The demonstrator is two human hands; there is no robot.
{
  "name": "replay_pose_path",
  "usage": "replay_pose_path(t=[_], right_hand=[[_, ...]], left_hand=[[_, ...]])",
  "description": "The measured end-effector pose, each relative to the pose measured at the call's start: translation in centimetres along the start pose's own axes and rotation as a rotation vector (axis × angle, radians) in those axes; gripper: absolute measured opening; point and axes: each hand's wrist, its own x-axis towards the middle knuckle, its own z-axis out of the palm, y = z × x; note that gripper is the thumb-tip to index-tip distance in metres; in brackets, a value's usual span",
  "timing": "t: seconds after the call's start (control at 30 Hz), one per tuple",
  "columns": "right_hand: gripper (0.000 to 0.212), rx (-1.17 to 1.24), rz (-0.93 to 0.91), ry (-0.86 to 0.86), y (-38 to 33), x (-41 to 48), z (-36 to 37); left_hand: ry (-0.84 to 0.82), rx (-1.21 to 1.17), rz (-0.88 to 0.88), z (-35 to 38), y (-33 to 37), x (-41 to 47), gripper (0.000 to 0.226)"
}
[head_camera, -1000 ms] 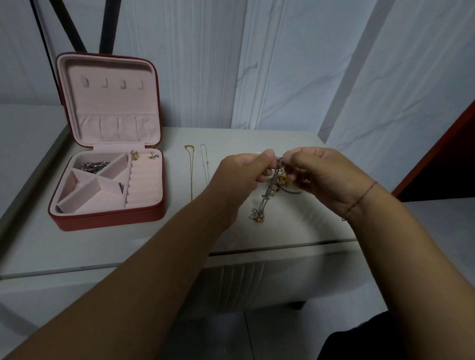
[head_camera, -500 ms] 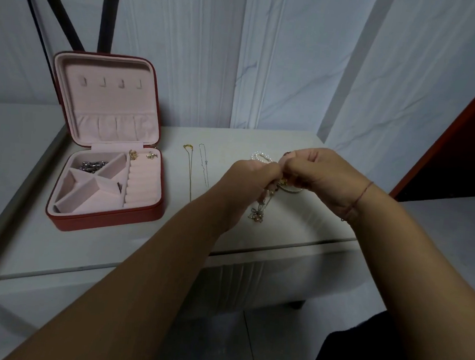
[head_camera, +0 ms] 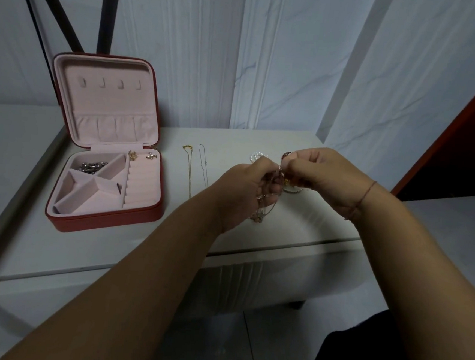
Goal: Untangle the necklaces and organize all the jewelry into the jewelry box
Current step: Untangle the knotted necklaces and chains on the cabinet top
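A tangled bunch of thin chains hangs between my hands above the white table. My left hand and my right hand both pinch it at the top, fingertips almost touching. A gold necklace and a silver necklace lie straight on the table, side by side, left of my hands. The red jewelry box stands open at the left, pink inside, with silver pieces in a back compartment and two small earrings by the hinge. A pearly bracelet lies behind my left hand.
The white table has a front edge near my forearms and a grey ledge along its left side. Marble wall panels rise behind. A dark red frame stands at the right. Black stand legs rise behind the box.
My hands have drawn closer together on the tangle and shifted slightly. The box and the two laid-out necklaces have not moved.
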Motion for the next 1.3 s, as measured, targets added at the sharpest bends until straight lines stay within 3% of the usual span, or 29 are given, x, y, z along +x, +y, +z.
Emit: replay_pose_path(t=[0.3,0.47,0.77,0.9,1.03,1.3], right_hand=[[0.014,0.022,0.021,0.028,0.0,0.0,0.2],[0.041,-0.014,0.019,0.011,-0.2,0.0,0.7],[0.038,0.0,0.032,0.024,0.0,0.0,0.0],[0.017,0.005,0.019,0.027,0.2,0.0,-0.4],[0.011,0.026,0.026,0.052,0.0,-0.2,-0.6],[0.023,0.11,0.089,0.007,0.0,0.0,0.0]], left_hand=[[0.078,0.386,0.126,-0.4,0.2,-0.1,0.026],[0.118,0.343,0.149,-0.1,0.4,-0.3,0.027],[0.02,0.231,0.156,-0.6,-0.1,0.0,0.014],[-0.044,0.174,0.139,-1.0,-0.2,-0.1,0.011],[-0.007,0.194,0.112,-1.3,-0.2,0.0,0.012],[0.14,0.043,0.086,-0.3,-0.1,0.1,0.015]])
